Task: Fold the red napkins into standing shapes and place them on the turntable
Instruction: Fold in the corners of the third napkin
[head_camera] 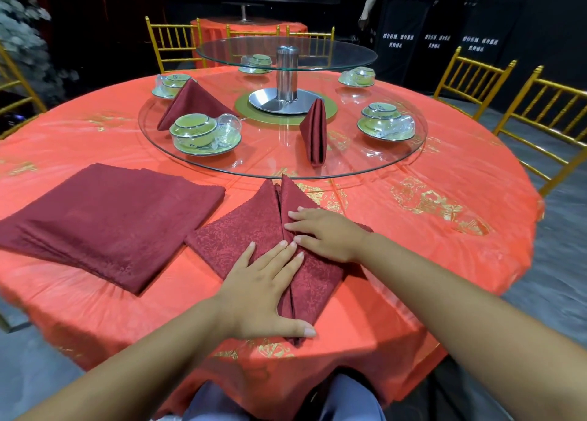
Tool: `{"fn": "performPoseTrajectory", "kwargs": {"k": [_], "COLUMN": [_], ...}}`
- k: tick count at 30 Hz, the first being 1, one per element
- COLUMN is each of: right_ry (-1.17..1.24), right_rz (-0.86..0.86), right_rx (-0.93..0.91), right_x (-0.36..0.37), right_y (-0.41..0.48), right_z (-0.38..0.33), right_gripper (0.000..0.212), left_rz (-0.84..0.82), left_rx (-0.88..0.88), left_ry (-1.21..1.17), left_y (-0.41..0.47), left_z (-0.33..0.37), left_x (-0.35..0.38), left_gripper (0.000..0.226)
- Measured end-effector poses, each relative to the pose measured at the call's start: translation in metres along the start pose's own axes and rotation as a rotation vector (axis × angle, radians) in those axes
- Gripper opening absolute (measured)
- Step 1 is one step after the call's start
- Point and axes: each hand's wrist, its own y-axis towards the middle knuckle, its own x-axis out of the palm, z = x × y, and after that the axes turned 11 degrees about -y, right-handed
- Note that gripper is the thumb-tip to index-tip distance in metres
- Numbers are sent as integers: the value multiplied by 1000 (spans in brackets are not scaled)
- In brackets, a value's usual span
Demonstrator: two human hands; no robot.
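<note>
1. Near part of the table [413, 246], covered with an orange-red cloth printed in gold: a dark red napkin [235, 230], half folded and lying flat, two flaps brought in to meet along a middle seam, far tips reaching the near rim of the turntable [317, 176] as seen from the head camera.
2. Left hand [270, 290]: laid flat on the near half of that napkin, fingers straight and close together, thumb spread out toward the near tip; pressing down, gripping nothing.
3. Right hand [327, 233]: flat on the right flap, fingers straight and pointing left, tips at the seam and just beside the left fingertips; pressing only, nothing pinched.
4. Just left of the napkin, close but apart: a stack of flat napkins [108, 220] in the same dark red, resting on the cloth.
5. Turntable of clear glass, wide lower disc, with a smaller upper disc [333, 55] raised on a metal post [286, 74].
6. Standing on the lower disc: a tent-shaped napkin [193, 101] at the left, behind a green bowl [197, 131]; a narrow upright napkin [313, 131] near the front, right of the post.
7. Also on the lower disc: more green bowls on saucers, one at the right [381, 118], clear glass cups lying beside them.
8. Around the table: gold chairs [470, 77].
</note>
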Motion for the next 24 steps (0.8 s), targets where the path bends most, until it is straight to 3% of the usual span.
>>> {"fn": "performPoseTrajectory", "kwargs": {"k": [12,16,20,22,24], "right_ry": [31,96,225,191,150], "right_rz": [-46,36,226,258,211], "right_rx": [143,194,290,372,448], "right_x": [0,2,2,0,-2], "right_y": [62,67,56,49,42], "right_z": [22,24,26,33,41], "right_gripper": [46,46,38,33,33], "left_rz": [-6,1,-22,-79,-120], "left_rx": [-1,-4,-14,-25,-62], "left_ry": [-15,-28,-37,-112,-371], "left_y": [-1,-2,-2,-1,3], "left_z": [-1,-1,0,-1,-4], "left_x": [1,1,0,-6,-19], "left_gripper": [121,121,120,118,111]}}
